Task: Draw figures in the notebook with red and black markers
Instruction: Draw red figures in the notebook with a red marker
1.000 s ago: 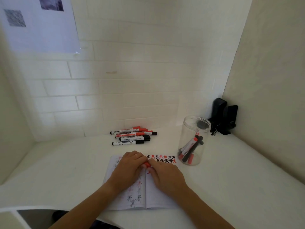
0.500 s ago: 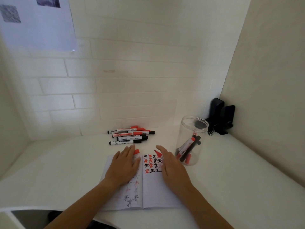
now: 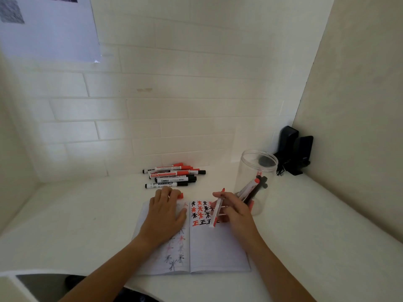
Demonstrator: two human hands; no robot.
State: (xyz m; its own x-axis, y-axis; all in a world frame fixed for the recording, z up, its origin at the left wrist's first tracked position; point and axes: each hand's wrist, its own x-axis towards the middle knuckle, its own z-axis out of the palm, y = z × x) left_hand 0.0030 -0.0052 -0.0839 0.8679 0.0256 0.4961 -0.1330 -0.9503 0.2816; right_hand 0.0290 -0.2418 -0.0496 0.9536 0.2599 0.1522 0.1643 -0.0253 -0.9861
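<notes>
- Pressing your flat left hand (image 3: 164, 214) on the notebook (image 3: 218, 251), red cap (image 3: 180, 195) under its fingertips.
- Gripping the red marker (image 3: 216, 211) in your right hand (image 3: 236, 211).

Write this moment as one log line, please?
left hand: flat on notebook, red cap beneath | right hand: holds uncapped red marker
</notes>
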